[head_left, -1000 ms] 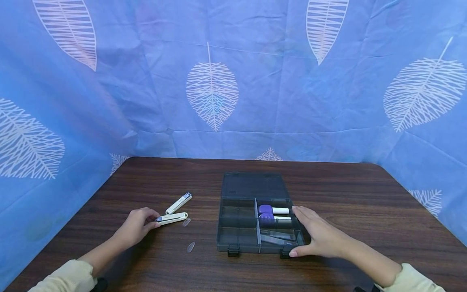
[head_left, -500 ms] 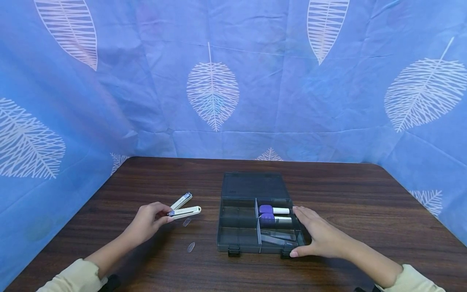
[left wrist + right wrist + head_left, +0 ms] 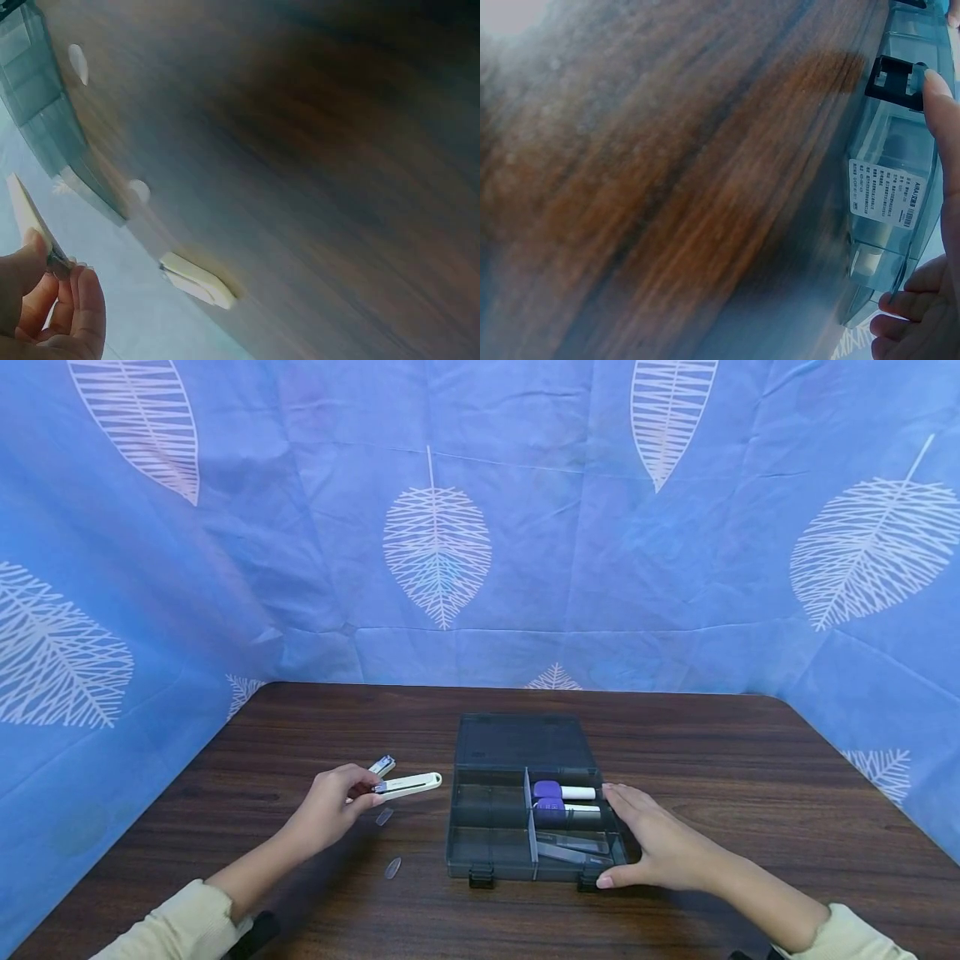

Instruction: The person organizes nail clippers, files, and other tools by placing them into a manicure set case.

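The left hand (image 3: 333, 806) pinches a slim cream nail clipper (image 3: 411, 785) between thumb and fingertips, left of the smoke-grey plastic compartment box (image 3: 491, 850). The right hand (image 3: 660, 847), fingers spread, rests against the box's right side. Left of the box lies a second cream clipper (image 3: 383, 766).

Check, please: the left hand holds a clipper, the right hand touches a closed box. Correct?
Not closed: the head view shows the lid open, folded back. The left hand does hold a clipper, and the right hand touches the box.
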Demonstrator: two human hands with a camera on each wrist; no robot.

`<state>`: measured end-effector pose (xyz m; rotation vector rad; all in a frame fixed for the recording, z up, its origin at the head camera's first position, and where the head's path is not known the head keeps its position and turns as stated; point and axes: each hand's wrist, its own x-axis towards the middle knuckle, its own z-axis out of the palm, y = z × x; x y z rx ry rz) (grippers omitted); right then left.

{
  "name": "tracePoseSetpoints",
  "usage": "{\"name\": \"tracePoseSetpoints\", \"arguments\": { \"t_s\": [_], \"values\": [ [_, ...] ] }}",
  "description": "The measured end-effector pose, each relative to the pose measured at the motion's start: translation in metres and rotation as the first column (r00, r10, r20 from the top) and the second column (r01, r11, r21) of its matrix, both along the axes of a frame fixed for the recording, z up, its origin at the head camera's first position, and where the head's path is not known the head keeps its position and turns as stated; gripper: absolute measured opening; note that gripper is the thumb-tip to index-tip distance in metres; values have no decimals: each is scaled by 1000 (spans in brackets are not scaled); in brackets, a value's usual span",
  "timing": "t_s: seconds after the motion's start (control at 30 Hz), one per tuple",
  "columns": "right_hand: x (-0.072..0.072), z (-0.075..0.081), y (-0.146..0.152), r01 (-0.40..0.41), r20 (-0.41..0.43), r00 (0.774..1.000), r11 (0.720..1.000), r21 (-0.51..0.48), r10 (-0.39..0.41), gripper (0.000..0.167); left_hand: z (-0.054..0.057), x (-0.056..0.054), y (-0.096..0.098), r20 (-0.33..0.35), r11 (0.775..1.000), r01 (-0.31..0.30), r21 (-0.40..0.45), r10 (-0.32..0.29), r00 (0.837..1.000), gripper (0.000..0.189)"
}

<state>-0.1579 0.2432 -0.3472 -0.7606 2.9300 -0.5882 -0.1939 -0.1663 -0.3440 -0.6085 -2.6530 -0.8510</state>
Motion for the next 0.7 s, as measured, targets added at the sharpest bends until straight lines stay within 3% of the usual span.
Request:
{"name": "tracePoseSetpoints", "arguments": {
  "t_s": [0.7],
  "values": [
    [0, 1, 0, 0, -38, 999, 1000, 12, 0, 108, 1, -17, 60, 26, 987, 162, -13, -162, 987, 10]
  ]
}}
